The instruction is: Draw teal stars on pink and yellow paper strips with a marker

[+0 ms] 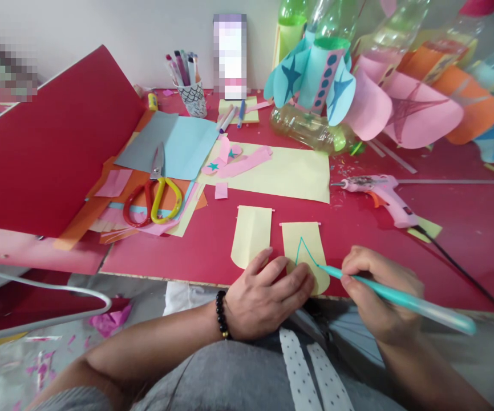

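My right hand (384,291) grips a teal felt-tip pen (401,297), its tip touching a pale yellow paper piece (315,245) with a rounded lower end. Teal lines on that piece form a pointed, peak-like shape. My left hand (270,294) lies flat with fingers stretched over the paper's lower left part, hiding some of it. Left of it, a second yellow paper piece (251,234) of like shape lies near my fingertips. Both pieces have a thin pink strip along the top edge.
Red-and-yellow-handled scissors (155,194) rest on coloured paper at left. A pink glue gun (379,194) with a cord lies right. Behind stand a pen cup (191,97), a phone (230,57) and paper-finned bottles (324,74); another bottle (302,127) lies sideways.
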`<control>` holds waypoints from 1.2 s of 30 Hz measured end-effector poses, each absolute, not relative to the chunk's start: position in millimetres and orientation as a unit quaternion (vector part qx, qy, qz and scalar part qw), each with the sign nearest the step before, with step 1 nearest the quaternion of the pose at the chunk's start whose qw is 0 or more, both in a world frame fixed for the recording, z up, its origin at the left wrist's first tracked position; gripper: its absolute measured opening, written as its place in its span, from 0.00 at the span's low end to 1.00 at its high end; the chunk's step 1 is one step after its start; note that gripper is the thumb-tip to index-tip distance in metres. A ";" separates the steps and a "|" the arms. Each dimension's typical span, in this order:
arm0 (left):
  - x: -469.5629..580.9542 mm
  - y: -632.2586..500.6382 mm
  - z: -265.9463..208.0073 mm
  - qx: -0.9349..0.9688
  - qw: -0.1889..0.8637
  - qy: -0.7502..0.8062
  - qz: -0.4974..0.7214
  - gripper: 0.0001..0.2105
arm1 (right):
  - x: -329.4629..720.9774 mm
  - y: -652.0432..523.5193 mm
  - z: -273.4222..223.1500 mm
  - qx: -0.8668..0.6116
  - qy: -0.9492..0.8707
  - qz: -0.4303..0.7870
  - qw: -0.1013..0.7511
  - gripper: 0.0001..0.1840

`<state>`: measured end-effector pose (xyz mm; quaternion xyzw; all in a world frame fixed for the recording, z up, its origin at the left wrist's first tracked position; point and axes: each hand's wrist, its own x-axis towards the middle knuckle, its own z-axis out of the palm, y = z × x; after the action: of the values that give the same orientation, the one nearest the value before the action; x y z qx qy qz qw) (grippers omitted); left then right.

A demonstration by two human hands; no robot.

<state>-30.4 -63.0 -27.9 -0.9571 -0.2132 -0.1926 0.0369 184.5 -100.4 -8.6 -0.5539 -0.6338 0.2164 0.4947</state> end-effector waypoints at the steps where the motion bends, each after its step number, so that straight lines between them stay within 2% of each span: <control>1: -30.4 -62.9 -28.1 -0.957 0.036 -0.213 -0.193 0.16 | 183.6 -100.3 -8.4 -0.553 -0.629 0.206 0.506 0.05; 4: -30.8 -63.0 -28.6 -0.957 0.036 -0.213 -0.193 0.16 | 180.5 -99.5 -6.5 -0.540 -0.643 0.171 0.516 0.07; 9: -30.8 -63.6 -29.3 -0.956 0.037 -0.214 -0.197 0.15 | 177.6 -95.6 -2.1 -0.527 -0.705 0.156 0.447 0.12; 19: -31.2 -62.9 -31.6 -0.958 0.032 -0.202 -0.202 0.15 | 174.6 -88.7 -1.2 -0.503 -0.741 0.182 0.408 0.11; 36: -29.9 -63.1 -32.6 -0.955 0.026 -0.205 -0.215 0.14 | 173.3 -84.7 -0.2 -0.505 -0.745 0.197 0.389 0.08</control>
<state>-29.9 -63.1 -32.6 -0.9545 -0.2045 -0.2154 0.0258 173.3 -84.7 -0.2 -0.5049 -0.7452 0.1968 0.3886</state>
